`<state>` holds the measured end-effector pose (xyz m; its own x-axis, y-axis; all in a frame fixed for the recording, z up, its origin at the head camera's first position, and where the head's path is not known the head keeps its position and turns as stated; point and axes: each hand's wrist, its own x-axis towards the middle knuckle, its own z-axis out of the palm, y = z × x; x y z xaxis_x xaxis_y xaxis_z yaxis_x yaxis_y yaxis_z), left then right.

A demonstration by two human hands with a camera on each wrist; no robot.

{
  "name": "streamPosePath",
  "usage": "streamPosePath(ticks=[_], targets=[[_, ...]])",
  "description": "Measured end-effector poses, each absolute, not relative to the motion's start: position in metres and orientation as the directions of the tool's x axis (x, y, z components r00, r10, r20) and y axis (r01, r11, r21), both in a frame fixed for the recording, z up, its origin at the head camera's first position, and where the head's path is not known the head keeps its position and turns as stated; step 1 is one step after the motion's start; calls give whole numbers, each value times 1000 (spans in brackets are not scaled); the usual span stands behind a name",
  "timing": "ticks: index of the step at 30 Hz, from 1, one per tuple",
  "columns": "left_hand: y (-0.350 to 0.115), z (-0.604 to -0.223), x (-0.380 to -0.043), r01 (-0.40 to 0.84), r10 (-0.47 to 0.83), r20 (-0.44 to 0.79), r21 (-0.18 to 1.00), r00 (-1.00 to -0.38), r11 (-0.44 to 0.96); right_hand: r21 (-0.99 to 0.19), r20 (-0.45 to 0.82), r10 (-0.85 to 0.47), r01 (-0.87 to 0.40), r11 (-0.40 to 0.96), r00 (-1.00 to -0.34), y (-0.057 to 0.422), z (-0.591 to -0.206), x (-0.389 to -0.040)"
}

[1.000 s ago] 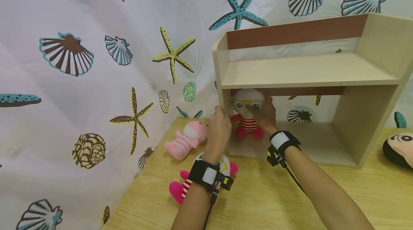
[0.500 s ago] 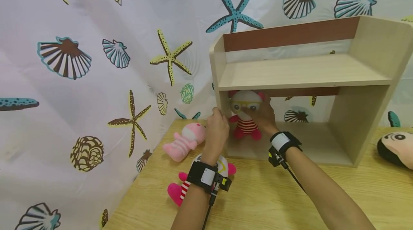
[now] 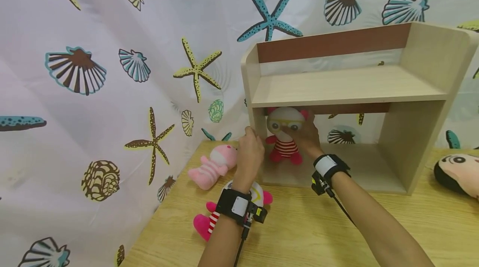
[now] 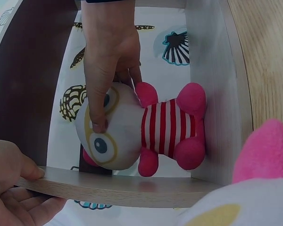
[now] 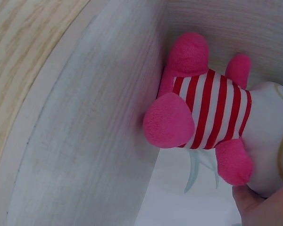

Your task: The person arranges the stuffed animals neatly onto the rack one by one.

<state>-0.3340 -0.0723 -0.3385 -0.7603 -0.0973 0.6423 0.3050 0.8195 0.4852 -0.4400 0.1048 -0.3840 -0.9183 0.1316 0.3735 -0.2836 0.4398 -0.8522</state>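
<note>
The left hand pinched the left panel of the shelf; the right hand grasped the head of a red-striped plush toy upright in the shelf's lower compartment. A pink plush lay left of the shelf.

1. Left forearm reaches forward; left hand grips, left thumb opposed to curled fingers;
2. Right forearm angles inward; right hand grips, right thumb extended, its other fingers partly hidden;
3. Both forearms are bare; the hands are near each other, apart.
</note>
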Motion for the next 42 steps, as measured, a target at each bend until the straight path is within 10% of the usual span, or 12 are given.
streamPosePath(ticks=[42], targets=[[-72, -339, -334, 295, -99, 631, 488, -769, 821, -814, 360, 60, -282, 508, -931, 140, -380, -395]])
